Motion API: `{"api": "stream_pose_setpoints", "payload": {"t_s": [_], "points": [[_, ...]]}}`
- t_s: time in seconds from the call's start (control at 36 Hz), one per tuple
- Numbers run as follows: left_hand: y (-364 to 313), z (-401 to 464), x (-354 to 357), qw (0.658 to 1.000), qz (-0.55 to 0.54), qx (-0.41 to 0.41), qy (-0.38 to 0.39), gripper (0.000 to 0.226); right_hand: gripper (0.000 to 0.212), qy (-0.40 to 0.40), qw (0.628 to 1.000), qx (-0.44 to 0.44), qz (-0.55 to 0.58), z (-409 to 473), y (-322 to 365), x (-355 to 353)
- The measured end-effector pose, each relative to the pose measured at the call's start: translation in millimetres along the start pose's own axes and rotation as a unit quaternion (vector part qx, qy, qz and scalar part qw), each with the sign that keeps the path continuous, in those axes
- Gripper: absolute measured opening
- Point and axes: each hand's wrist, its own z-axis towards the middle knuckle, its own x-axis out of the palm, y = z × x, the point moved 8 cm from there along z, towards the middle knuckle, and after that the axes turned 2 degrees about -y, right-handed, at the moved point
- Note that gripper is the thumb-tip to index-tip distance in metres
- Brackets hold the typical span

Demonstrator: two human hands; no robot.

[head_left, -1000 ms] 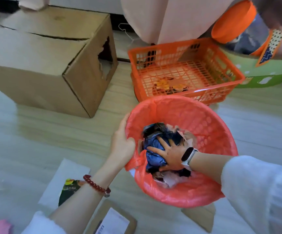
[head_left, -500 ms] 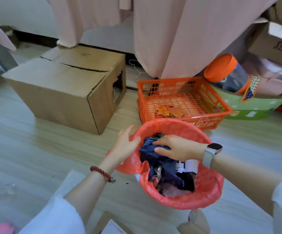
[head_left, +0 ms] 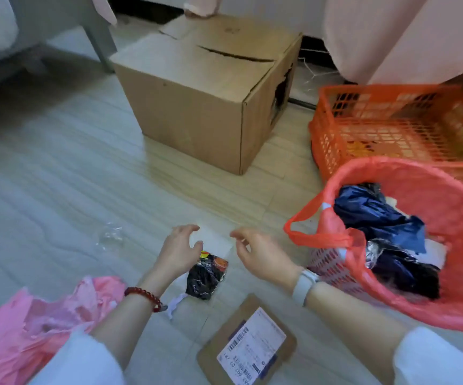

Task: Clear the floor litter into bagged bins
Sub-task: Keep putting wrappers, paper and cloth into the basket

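Both hands, left hand [head_left: 179, 252] and right hand [head_left: 260, 255], hover spread and empty over a flat white paper [head_left: 215, 240] and crinkly black wrapper [head_left: 206, 276] on the floor beside the red-bagged bin [head_left: 446, 195], possibly tilted, so slick film may slip or the bin spill.

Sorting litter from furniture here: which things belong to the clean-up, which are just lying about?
Job: bagged bin, white paper, black wrapper, clear plastic scrap, labelled cardboard mailer, both hands.
Lying about: large cardboard box, orange crate, pink bag.
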Motion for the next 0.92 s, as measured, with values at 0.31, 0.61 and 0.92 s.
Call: {"api": "stream_pose_setpoints", "payload": {"t_s": [0.31, 0.61, 0.92], "points": [[90.6, 26.4, 88.2, 0.975, 0.187, -0.076, 0.09, 0.125, 0.072, 0.015, 0.961, 0.198, -0.192, 30.8, -98.1, 84.9], [61.2, 30.9, 89.3, 0.986, 0.162, -0.023, 0.044, 0.09, 0.03, 0.013, 0.977, 0.147, -0.154, 25.5, -89.9, 112.4], [86.6, 8.6, 80.4, 0.957, -0.257, -0.135, 0.017, 0.026, 0.032, 0.056, 0.878, 0.241, 0.408, 30.3, -54.0, 134.2]]}}
